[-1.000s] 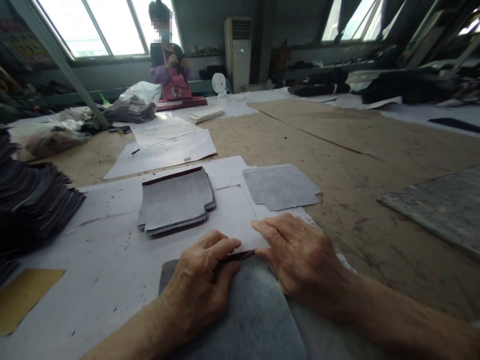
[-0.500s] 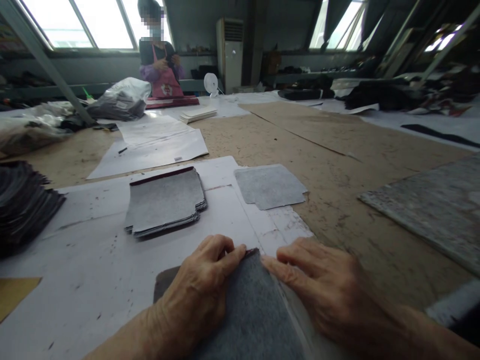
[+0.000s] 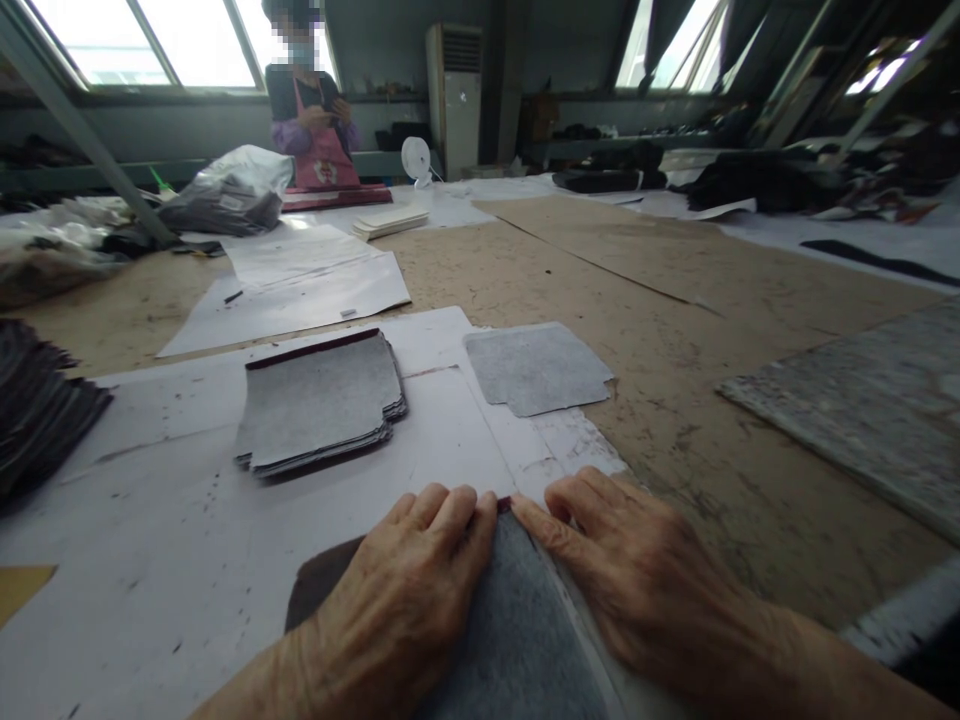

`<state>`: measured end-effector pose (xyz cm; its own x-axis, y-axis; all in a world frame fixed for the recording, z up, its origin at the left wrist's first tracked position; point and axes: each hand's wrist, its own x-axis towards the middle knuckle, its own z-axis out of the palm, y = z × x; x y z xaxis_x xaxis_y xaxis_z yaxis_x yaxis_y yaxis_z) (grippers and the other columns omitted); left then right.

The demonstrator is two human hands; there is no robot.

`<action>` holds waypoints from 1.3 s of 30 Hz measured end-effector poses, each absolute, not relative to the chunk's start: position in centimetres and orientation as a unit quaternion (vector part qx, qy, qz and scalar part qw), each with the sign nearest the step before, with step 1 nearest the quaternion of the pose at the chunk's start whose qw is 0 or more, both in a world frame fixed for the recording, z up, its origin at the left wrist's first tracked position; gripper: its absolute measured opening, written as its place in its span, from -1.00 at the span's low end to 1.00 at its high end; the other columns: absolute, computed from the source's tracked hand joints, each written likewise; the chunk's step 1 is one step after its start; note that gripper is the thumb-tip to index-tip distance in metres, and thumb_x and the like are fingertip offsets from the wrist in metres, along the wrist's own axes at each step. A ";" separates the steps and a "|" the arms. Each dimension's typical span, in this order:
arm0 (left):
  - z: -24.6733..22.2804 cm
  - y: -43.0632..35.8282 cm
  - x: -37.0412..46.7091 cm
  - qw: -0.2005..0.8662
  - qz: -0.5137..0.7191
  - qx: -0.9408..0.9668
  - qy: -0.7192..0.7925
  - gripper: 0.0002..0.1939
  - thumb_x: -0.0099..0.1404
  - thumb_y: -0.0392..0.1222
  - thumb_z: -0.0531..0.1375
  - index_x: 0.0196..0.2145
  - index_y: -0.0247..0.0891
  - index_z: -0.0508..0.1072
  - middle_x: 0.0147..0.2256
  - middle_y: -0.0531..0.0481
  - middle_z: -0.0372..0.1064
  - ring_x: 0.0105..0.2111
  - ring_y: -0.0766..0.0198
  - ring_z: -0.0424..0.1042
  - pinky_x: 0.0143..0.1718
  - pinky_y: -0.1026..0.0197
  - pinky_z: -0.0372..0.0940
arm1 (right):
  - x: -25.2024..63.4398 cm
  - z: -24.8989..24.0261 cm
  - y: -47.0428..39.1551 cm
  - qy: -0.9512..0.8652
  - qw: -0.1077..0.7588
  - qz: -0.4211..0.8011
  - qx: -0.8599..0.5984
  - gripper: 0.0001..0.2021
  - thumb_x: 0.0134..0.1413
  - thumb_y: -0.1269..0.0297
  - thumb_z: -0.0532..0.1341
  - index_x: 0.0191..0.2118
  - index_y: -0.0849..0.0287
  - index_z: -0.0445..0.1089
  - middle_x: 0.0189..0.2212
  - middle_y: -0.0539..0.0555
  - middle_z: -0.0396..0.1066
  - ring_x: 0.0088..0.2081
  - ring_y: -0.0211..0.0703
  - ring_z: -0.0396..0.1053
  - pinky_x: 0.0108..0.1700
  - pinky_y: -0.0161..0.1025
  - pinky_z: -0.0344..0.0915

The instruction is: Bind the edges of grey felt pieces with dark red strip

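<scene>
As hands (image 3: pixel 409 590) (image 3: pixel 645 560) lie half-curled, touching grey sheet (image 3: pixel 517 620)

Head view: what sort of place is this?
Likely a workshop for cut sheet material, perhaps fabric or leather: the broad worktable, a stack of notched grey pieces, and a co-worker's pink apron.

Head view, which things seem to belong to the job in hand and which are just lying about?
Likely part of it:
grey piece under the left hand, right hand at its dark red edge
stack of grey pieces

Seemingly just lying about:
filled plastic bag
yellow sheet
black strip
</scene>
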<state>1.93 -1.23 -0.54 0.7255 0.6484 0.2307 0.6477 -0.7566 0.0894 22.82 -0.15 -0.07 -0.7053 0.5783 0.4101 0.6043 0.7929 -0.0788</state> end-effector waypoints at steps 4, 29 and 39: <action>-0.6 -1.1 2.0 -0.010 0.103 0.932 0.347 -0.51 0.17 -0.41 -0.03 0.08 -0.52 0.07 -0.16 -0.23 0.20 -0.27 0.10 0.18 -0.27 -0.01 0.36 | 23.3 -0.4 0.2 -0.900 0.256 0.048 -0.351 -0.72 0.08 0.51 0.00 -0.12 0.28 0.36 -0.42 0.10 0.27 -0.36 -0.20 0.22 -0.36 -0.26 0.23; 0.1 -1.6 -2.0 -0.007 0.248 0.870 0.426 -0.62 0.19 -0.49 -0.01 -0.05 -0.27 0.28 -0.16 -0.11 0.23 -0.19 0.18 0.23 -0.19 0.04 0.16 | 22.3 -0.8 0.4 -0.892 0.284 0.055 -0.348 -0.70 0.02 0.58 0.01 -0.18 0.25 0.39 -0.41 0.11 0.24 -0.36 -0.22 0.18 -0.39 -0.31 0.19; -0.2 -1.3 -2.3 0.012 0.225 0.828 0.514 -0.50 0.17 -0.29 0.12 0.07 -0.22 0.12 -0.10 -0.07 0.27 -0.12 0.14 0.24 -0.05 -0.09 0.01 | 21.1 1.0 1.3 -0.891 0.313 0.013 -0.330 -0.80 0.10 0.51 0.03 -0.23 0.23 0.36 -0.37 0.08 0.28 -0.34 -0.24 0.22 -0.36 -0.30 0.23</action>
